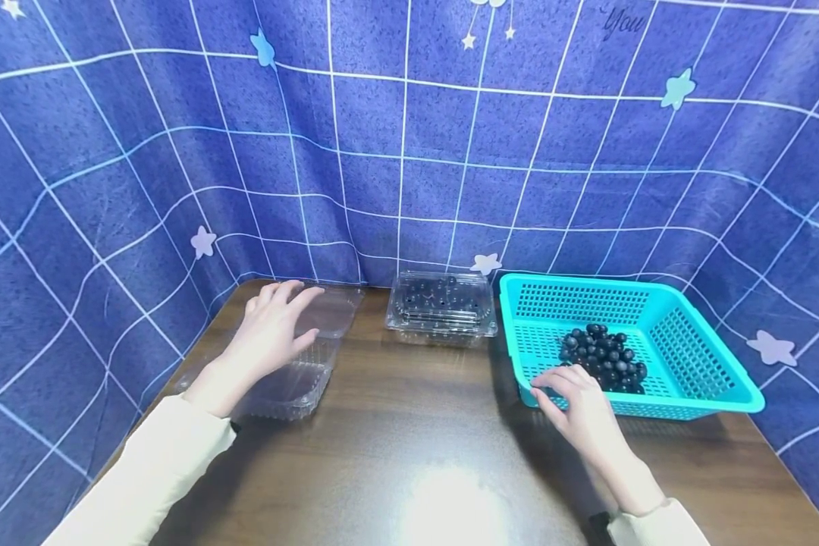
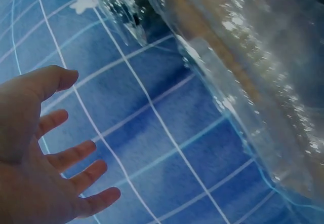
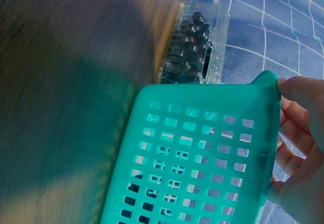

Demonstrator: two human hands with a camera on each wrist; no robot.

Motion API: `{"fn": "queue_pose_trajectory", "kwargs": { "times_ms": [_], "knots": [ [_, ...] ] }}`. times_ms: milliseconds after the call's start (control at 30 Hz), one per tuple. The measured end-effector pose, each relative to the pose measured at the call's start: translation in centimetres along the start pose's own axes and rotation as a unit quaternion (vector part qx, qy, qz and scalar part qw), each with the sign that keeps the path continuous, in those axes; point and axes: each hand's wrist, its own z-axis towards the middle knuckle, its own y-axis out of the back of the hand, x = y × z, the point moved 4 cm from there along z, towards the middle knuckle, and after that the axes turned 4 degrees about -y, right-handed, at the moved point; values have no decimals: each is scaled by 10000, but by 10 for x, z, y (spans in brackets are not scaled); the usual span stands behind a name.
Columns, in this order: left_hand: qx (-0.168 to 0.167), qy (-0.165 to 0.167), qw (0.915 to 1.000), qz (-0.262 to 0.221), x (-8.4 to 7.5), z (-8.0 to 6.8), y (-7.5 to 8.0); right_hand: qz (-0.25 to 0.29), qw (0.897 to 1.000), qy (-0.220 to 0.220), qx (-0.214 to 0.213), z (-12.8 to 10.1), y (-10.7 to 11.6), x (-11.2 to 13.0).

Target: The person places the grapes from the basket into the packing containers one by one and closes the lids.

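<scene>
My left hand [image 1: 273, 326] hovers with fingers spread over an open, empty clear plastic clamshell box [image 1: 300, 383] at the table's left. In the left wrist view the left hand [image 2: 55, 148] is spread apart from the clear box [image 2: 263, 82]. My right hand [image 1: 573, 390] lies at the front left rim of a teal slotted basket [image 1: 689, 349], fingers loosely bent over the rim, nothing seen in them. A heap of dark berries [image 1: 604, 356] lies in the basket just beyond the fingers. The right wrist view shows the right hand [image 3: 298, 133] beside the basket's wall [image 3: 192, 153].
A closed clear clamshell of dark berries [image 1: 442, 307] stands at the back middle, between the open box and the basket. The dark wooden table [image 1: 416, 440] is hemmed by a blue checked curtain [image 1: 409, 152] at the back and both sides.
</scene>
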Motion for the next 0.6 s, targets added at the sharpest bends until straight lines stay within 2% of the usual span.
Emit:
{"fn": "queue_pose_trajectory", "kwargs": {
  "times_ms": [133, 600],
  "knots": [
    [58, 252, 9997, -26, 15, -11, -3, -11, 10000, -12, -3, 0, 0, 0],
    [229, 824, 9963, 14, 61, -51, -24, -114, 9999, -96, 65, -1, -1, 0]
  ]
}}
